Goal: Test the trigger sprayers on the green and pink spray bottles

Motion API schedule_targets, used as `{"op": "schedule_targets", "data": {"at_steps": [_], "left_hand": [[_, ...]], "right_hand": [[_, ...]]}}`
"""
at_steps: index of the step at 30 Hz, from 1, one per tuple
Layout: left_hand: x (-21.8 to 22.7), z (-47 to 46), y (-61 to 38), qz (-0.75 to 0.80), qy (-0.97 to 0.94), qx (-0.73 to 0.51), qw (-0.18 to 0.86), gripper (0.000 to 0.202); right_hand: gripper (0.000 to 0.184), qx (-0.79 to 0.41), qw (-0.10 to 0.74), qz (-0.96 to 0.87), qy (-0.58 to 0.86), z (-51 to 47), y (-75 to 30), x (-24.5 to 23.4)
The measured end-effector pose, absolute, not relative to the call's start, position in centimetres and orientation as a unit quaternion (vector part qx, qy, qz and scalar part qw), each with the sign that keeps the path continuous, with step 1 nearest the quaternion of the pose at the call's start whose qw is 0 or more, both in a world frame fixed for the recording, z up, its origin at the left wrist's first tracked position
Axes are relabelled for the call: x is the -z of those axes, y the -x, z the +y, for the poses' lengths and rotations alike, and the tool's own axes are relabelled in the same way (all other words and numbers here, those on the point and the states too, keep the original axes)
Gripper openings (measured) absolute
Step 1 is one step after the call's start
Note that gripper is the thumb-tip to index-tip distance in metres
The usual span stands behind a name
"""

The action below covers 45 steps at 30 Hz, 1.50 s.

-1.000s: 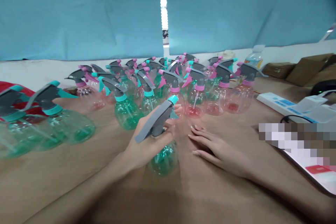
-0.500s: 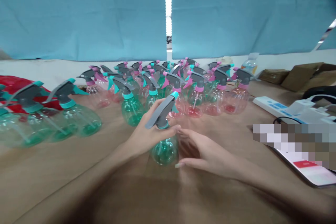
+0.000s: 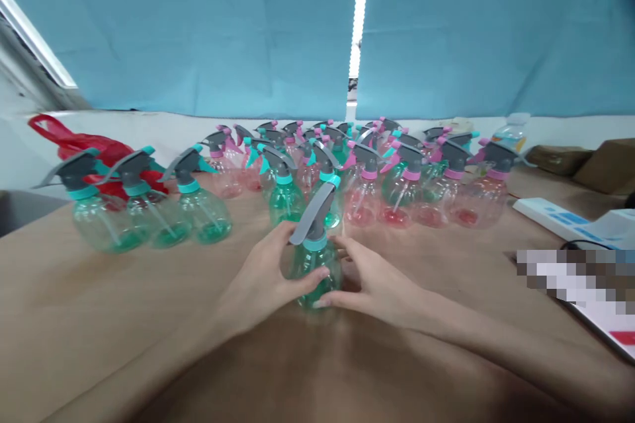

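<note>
A green see-through spray bottle [image 3: 315, 258] with a grey and turquoise trigger head stands upright on the brown table [image 3: 149, 297] in front of me. My left hand [image 3: 270, 271] is wrapped round its left side, the thumb across the front. On the other side my right hand [image 3: 377, 281] holds the round body, its thumb low on the front and its fingers behind. Just past the hands stands another green spray bottle [image 3: 286, 201]. Near it is a pink spray bottle [image 3: 362, 201].
Several more pink and green spray bottles crowd the back. Three green spray bottles [image 3: 203, 215] stand in a row at left before a red plastic bag [image 3: 79, 142]. At right lie a white power strip [image 3: 550, 215], a phone [image 3: 585, 291] and a cardboard box [image 3: 602, 168].
My left hand has slid down from the bottle's neck to its body. My right hand has closed onto the bottle from the right. The view has turned left.
</note>
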<state>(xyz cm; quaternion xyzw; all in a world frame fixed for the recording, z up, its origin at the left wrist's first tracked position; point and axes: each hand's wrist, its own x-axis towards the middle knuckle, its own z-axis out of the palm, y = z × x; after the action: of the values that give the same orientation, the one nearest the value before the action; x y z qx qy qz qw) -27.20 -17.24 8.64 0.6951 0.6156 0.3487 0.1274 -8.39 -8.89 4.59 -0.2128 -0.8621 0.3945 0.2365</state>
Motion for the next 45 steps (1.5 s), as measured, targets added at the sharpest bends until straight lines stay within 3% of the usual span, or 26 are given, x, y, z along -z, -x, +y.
{"op": "schedule_targets", "data": {"at_steps": [6, 13, 18, 25, 37, 45], "left_hand": [[-9.0, -19.7, 31.9, 0.665, -0.68, -0.306, 0.032, 0.04], [-9.1, -19.7, 37.4, 0.747, -0.574, -0.332, 0.052, 0.052], [-8.8, -18.0, 39.3, 0.748, -0.562, -0.348, 0.051, 0.056], [-8.8, -15.9, 39.9, 0.727, -0.573, -0.377, 0.046, 0.054], [-8.4, -13.7, 40.6, 0.705, -0.585, -0.396, 0.059, 0.058], [-7.6, -13.0, 40.6, 0.716, -0.582, -0.386, 0.013, 0.056]], "right_hand": [[0.081, -0.304, 0.224, -0.906, 0.192, -9.3, 12.6, -5.5], [0.044, -0.177, 0.31, -0.887, 0.291, -6.1, 14.3, -6.3], [0.05, -0.148, 0.329, -0.88, 0.308, -4.3, 15.6, -6.8], [0.062, -0.192, 0.334, -0.868, 0.314, -2.6, 18.2, -7.8], [0.071, -0.345, 0.274, -0.836, 0.327, -1.4, 20.8, -8.0], [0.056, -0.369, 0.256, -0.833, 0.323, -1.2, 21.4, -8.0]]}}
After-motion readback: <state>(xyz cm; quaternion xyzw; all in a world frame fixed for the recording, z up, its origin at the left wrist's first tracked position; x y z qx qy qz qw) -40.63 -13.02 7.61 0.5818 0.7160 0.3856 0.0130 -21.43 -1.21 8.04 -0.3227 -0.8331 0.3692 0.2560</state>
